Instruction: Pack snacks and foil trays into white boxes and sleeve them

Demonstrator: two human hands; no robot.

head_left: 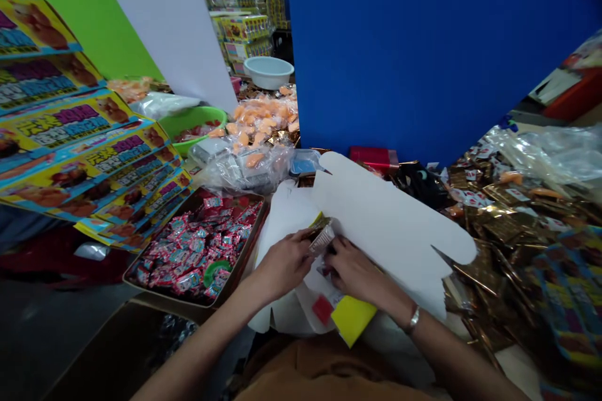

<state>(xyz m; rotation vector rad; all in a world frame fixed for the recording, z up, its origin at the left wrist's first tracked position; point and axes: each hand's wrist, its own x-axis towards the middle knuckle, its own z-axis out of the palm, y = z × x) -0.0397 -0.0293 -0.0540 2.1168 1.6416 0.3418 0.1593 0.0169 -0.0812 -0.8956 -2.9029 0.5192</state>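
In front of me lies an unfolded carton [376, 213], its plain white inside facing up. My left hand [285, 266] is closed on a shiny foil packet [322, 235] above the carton's middle. Close beside it, my right hand [352, 270] reaches down with curled fingers; whatever they grip is hidden. Below the right hand show a yellow piece of card [353, 318] and a small red item [322, 309].
A tray [259, 225] of small wrapped sweets [188, 250] stands left, with printed cartons [94, 156] stacked beyond it. Gold foil packets [508, 225] are heaped right. A blue panel [423, 44] rises behind. Bagged orange pieces [263, 116] and a green basin [200, 114] lie farther back.
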